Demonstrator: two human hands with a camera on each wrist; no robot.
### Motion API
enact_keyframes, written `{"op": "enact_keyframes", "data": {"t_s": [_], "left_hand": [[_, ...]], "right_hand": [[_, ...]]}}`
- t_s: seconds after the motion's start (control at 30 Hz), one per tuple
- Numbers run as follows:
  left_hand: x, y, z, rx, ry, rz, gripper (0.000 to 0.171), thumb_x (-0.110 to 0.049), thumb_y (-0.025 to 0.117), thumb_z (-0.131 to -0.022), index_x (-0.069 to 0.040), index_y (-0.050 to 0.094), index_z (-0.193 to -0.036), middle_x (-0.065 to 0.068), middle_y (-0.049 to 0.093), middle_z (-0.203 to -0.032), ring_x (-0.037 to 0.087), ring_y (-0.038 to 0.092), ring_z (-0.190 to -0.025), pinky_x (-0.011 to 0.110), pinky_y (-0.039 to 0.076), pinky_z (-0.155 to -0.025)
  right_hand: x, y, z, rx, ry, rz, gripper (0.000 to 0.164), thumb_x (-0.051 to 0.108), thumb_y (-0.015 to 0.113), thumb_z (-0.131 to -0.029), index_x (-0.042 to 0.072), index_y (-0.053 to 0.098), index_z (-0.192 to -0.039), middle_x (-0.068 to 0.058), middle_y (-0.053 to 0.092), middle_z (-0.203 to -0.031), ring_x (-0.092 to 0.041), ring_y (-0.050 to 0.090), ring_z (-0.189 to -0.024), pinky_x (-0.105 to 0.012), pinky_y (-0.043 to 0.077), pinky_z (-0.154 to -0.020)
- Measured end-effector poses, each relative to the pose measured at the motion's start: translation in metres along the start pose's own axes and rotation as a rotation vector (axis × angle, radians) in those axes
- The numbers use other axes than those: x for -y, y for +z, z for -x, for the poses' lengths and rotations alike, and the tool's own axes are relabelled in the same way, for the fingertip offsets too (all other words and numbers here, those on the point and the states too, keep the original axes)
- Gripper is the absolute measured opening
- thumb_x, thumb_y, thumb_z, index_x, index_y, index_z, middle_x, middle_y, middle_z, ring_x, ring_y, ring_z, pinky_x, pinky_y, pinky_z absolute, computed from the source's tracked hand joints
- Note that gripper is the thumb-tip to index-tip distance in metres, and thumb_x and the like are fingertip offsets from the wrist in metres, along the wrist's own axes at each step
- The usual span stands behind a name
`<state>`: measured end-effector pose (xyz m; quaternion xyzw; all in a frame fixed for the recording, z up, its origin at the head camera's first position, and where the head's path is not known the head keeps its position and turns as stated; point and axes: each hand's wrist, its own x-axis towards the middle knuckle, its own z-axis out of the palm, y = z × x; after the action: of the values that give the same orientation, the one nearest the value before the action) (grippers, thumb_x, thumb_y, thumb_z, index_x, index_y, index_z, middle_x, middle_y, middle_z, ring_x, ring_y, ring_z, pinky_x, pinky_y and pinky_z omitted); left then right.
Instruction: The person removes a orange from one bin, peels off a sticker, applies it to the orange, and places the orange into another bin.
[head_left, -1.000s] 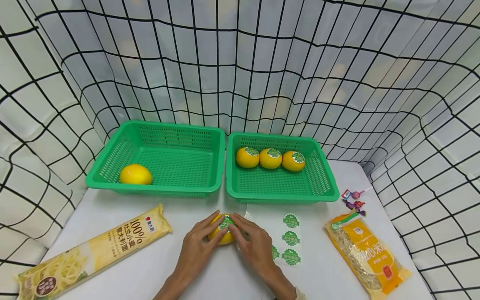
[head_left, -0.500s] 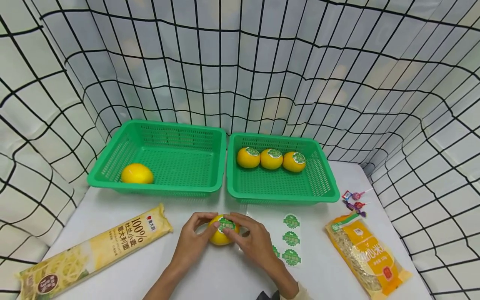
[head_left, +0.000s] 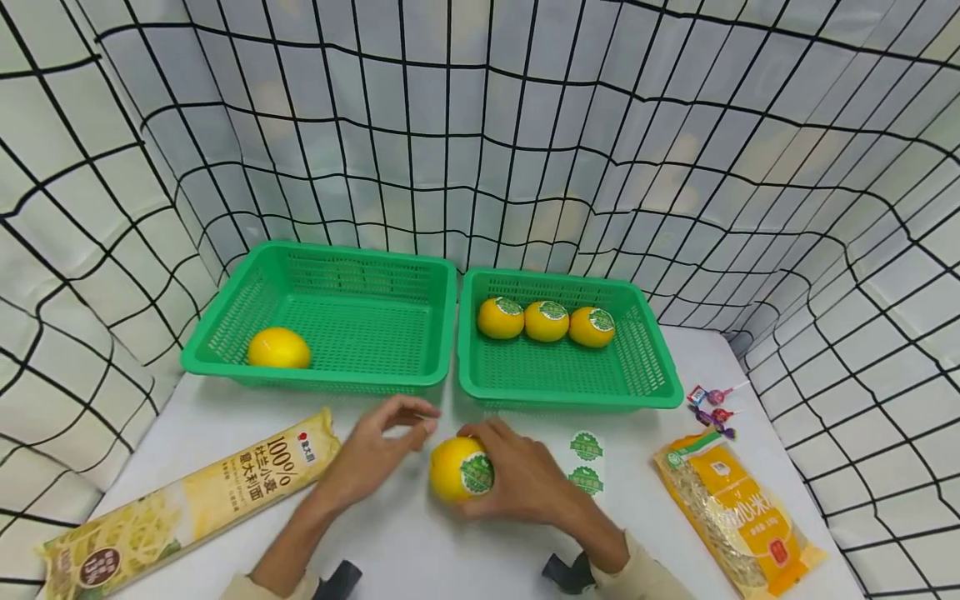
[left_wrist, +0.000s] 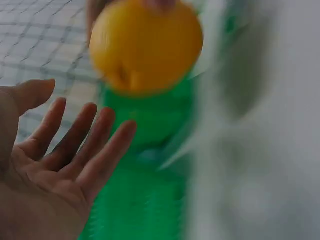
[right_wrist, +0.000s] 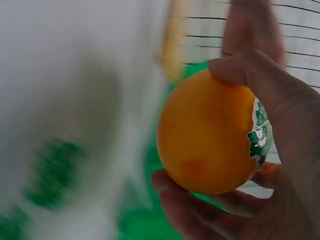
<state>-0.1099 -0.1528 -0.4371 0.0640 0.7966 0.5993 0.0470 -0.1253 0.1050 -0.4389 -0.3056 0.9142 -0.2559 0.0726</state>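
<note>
My right hand (head_left: 521, 475) grips a yellow lemon (head_left: 450, 471) in the head view, a round green-and-white sticker (head_left: 477, 473) on its side facing the hand. In the right wrist view thumb and fingers curve round the lemon (right_wrist: 210, 135), which looks more orange there. My left hand (head_left: 382, 450) is apart from it on the left, holding nothing; its fingers spread loosely in the left wrist view. Beside the right hand lies a clear sheet of green stickers (head_left: 586, 462), partly hidden by that hand and arm.
The left green basket (head_left: 360, 379) holds one plain lemon (head_left: 279, 348). In the right green basket (head_left: 570, 398) sit three stickered lemons (head_left: 547, 322). A pasta packet (head_left: 195, 508) lies left, a grain bag (head_left: 738, 512) right, lollipops and wrapped sweets (head_left: 712, 408) behind it. Netting (head_left: 525, 125) encloses the table.
Both hands were on the lemon, fingers and thumbs at its sticker. The left hand has let go and moved left; the right hand has turned the lemon so its sticker faces right.
</note>
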Motion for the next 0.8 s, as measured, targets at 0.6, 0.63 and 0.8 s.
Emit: {"op": "enact_keyframes", "data": {"t_s": [0.6, 0.63, 0.8], "left_hand": [[0.024, -0.202, -0.086, 0.322, -0.221, -0.693, 0.06, -0.017, 0.07, -0.1, 0.006, 0.046, -0.15, 0.043, 0.04, -0.148, 0.053, 0.044, -0.123, 0.071, 0.041, -0.102], [0.026, -0.205, -0.087, 0.335, -0.245, -0.675, 0.062, -0.019, 0.07, -0.101, 0.004, 0.044, -0.152, 0.043, 0.039, -0.149, 0.053, 0.043, -0.124, 0.072, 0.04, -0.104], [0.033, -0.213, -0.091, 0.354, -0.293, -0.633, 0.069, -0.03, 0.07, -0.102, 0.002, 0.037, -0.154, 0.04, 0.04, -0.148, 0.051, 0.044, -0.123, 0.069, 0.041, -0.103]], "right_hand": [[-0.092, -0.102, -0.145, 0.443, 0.149, 0.13, 0.073, 0.03, 0.08, -0.096, 0.005, 0.043, -0.154, -0.018, 0.06, -0.141, -0.026, 0.059, -0.106, -0.041, 0.054, -0.096], [-0.09, -0.1, -0.147, 0.444, 0.15, 0.117, 0.074, 0.031, 0.08, -0.096, 0.006, 0.043, -0.154, -0.018, 0.059, -0.143, -0.027, 0.059, -0.108, -0.041, 0.054, -0.096], [-0.081, -0.097, -0.152, 0.475, 0.216, 0.117, 0.072, 0.031, 0.081, -0.096, 0.014, 0.044, -0.155, -0.019, 0.059, -0.14, -0.034, 0.072, -0.097, -0.041, 0.063, -0.085]]}}
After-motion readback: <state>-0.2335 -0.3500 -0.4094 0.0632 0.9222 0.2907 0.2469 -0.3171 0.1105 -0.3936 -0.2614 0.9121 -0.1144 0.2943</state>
